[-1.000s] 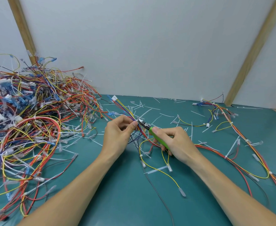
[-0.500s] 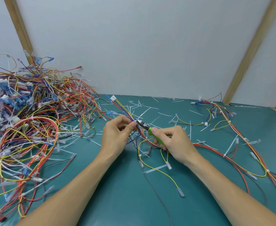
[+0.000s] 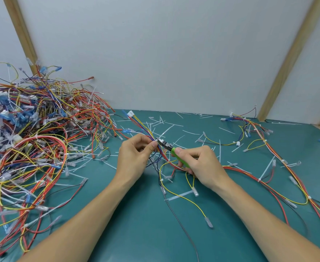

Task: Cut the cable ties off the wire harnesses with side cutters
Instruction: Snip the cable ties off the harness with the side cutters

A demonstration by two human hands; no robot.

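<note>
While the left hand pinches the wire harness taut, the right hand grips the side cutters, nose at a cable tie (mid-counter); uncut harnesses heap far left.

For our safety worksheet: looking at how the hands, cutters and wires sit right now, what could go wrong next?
1. The side cutters in the right hand have their tips right at the left hand thumb, which pinches the wire harness; a slip might nip it.
2. The tips sit among coloured wires, so they may cut insulation instead of a tie.
</note>
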